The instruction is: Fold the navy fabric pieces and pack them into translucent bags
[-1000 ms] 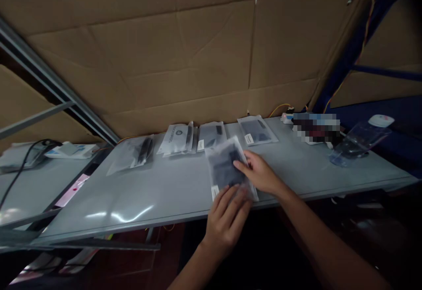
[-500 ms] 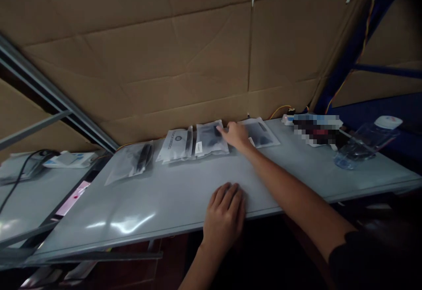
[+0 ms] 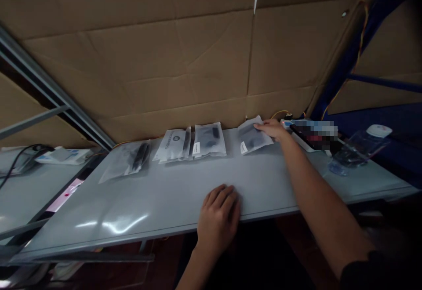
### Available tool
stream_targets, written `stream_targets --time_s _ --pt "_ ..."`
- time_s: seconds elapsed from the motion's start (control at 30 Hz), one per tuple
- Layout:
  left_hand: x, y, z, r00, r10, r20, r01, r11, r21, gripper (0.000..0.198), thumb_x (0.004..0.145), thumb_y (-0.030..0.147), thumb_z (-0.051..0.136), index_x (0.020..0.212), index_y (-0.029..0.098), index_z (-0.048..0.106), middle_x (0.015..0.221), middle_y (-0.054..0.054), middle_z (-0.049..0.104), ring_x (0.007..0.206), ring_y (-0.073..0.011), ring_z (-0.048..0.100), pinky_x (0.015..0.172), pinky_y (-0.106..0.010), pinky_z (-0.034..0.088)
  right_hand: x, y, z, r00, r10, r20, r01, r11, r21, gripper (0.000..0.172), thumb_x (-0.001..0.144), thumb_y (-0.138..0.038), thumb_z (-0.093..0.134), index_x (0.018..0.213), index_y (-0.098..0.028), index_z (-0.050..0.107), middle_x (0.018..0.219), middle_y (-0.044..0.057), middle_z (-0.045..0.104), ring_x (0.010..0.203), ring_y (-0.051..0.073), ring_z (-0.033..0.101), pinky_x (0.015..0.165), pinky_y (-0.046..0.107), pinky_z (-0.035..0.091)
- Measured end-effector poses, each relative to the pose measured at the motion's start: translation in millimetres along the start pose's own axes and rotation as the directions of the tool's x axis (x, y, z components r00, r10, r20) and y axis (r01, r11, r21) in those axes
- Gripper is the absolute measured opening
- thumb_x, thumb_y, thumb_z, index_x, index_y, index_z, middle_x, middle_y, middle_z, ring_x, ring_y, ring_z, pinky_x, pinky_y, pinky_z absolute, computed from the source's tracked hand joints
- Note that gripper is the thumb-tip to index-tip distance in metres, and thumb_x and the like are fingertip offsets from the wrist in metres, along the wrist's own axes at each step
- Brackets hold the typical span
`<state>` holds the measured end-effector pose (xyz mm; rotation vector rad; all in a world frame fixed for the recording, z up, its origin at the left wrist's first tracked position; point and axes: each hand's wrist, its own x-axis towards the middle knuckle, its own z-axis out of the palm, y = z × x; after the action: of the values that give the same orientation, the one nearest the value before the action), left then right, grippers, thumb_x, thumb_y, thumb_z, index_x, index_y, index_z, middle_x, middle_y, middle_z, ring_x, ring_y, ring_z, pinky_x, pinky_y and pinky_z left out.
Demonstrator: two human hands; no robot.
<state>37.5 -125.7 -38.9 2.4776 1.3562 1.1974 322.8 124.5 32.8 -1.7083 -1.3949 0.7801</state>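
Note:
My right hand (image 3: 273, 128) grips the right side of a frosted plastic pouch (image 3: 253, 139), thumb on top. The pouch has a small white label and something dark inside, and its right side looks slightly raised. My left hand (image 3: 220, 206) rests on the front edge of the grey table (image 3: 158, 193), fingers lightly bent and holding nothing. To the left of the held pouch lies a small pile of similar labelled pouches (image 3: 208, 138). Beside that is a pile of frosted bags with dark printed lettering (image 3: 173, 143). Farther left lie clear bags with a dark strip (image 3: 128, 160).
A transparent plastic jar with a white lid (image 3: 358, 149) lies tilted at the right. Near it are a phone-like dark item (image 3: 305, 137), partly blurred out, and a white power strip (image 3: 286, 124). Cardboard (image 3: 214, 70) walls the back; a metal frame (image 3: 56, 85) stands left.
My right hand has moved right, from beside the labelled pile to the rightmost pouch, which now sits tilted in its grip. My left hand stays on the table edge; the view has shifted slightly.

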Motion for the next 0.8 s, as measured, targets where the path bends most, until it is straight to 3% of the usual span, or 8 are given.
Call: stream_targets --time_s 0.17,0.3,0.37,0.43,0.5,0.57,0.63,0.8 --pt "42.6 -9.3 -49.6 0.988 -0.104 -0.114 0.079 0.975 -0.209 0.019 0.103 0.032 0.068 0.120 0.025 0.076 0.117 -0.007 0.081 0.108 -0.0243 0.077 0.098 -0.043 0.064 -26.4 -37.5 2.3 0.963 -0.214 0.165 0.146 0.926 0.348 0.038 0.094 -0.048 0.074 0.121 -0.020 0.072 0.103 0.010 0.079 0.080 0.020 0.073 0.067 0.030 0.060" --pt "115.0 -45.8 -94.9 0.955 -0.113 -0.275 0.109 0.994 -0.029 0.029 0.106 0.042 0.063 0.124 0.023 0.076 0.122 -0.008 0.080 0.108 -0.0245 0.074 0.099 -0.041 0.058 -66.0 -56.1 40.4 0.754 -0.413 0.511 0.051 0.812 0.581 0.045 0.083 -0.049 0.089 0.114 -0.021 0.071 0.100 0.005 0.076 0.076 0.015 0.070 0.064 0.024 0.058" --pt "146.2 -70.1 -101.0 0.990 -0.131 -0.056 0.130 0.991 -0.015 0.032 0.108 0.045 0.058 0.117 0.022 0.079 0.112 -0.007 0.081 0.097 -0.0229 0.074 0.085 -0.036 0.058 -82.5 -58.2 66.2 0.577 -0.409 0.707 0.013 0.870 0.493 0.046 0.081 -0.051 0.090 0.109 -0.021 0.069 0.093 0.002 0.074 0.071 0.014 0.068 0.058 0.022 0.055" --pt "164.3 -92.0 -92.8 0.958 -0.100 0.268 0.110 0.994 -0.022 0.030 0.106 0.041 0.058 0.100 0.021 0.081 0.096 -0.005 0.081 0.082 -0.0202 0.072 0.075 -0.031 0.053 -91.8 -55.4 87.9 0.429 -0.350 0.833 0.011 0.924 0.382 0.046 0.083 -0.054 0.089 0.104 -0.020 0.068 0.088 0.001 0.073 0.072 0.015 0.069 0.055 0.022 0.055" --pt "167.7 -108.3 -74.9 0.902 -0.069 0.426 0.096 0.994 -0.044 0.022 0.101 0.033 0.063 0.094 0.021 0.080 0.085 -0.003 0.079 0.073 -0.0183 0.069 0.070 -0.029 0.049 -93.3 -49.5 100.8 0.349 -0.286 0.893 0.014 0.954 0.300 0.049 0.080 -0.057 0.090 0.098 -0.019 0.065 0.085 0.001 0.072 0.072 0.016 0.071 0.056 0.024 0.057" --pt "160.9 -118.2 -55.2 0.900 -0.073 0.429 0.109 0.992 -0.060 0.018 0.098 0.029 0.064 0.098 0.020 0.080 0.081 -0.003 0.078 0.069 -0.0177 0.067 0.068 -0.029 0.046 -89.8 -43.6 105.2 0.298 -0.213 0.930 0.028 0.976 0.214 0.052 0.079 -0.061 0.090 0.092 -0.019 0.062 0.077 0.001 0.071 0.065 0.016 0.070 0.055 0.026 0.059" --pt "150.6 -123.0 -40.4 0.909 -0.091 0.406 0.130 0.989 -0.069 0.020 0.099 0.029 0.061 0.096 0.019 0.078 0.080 -0.004 0.076 0.069 -0.0179 0.065 0.067 -0.029 0.044 -85.0 -40.5 105.0 0.313 -0.171 0.934 0.047 0.985 0.164 0.054 0.085 -0.066 0.083 0.090 -0.019 0.059 0.067 0.000 0.070 0.056 0.015 0.068 0.051 0.026 0.058" --pt "137.5 -125.4 -30.0 0.922 -0.118 0.369 0.171 0.979 -0.115 0.029 0.101 0.033 0.055 0.079 0.018 0.068 0.075 -0.003 0.069 0.069 -0.0171 0.059 0.065 -0.029 0.040 -82.9 -44.7 107.8 0.536 -0.250 0.807 0.096 0.967 0.236 0.051 0.100 -0.069 0.064 0.089 -0.019 0.060 0.057 -0.001 0.067 0.046 0.013 0.064 0.044 0.021 0.050"
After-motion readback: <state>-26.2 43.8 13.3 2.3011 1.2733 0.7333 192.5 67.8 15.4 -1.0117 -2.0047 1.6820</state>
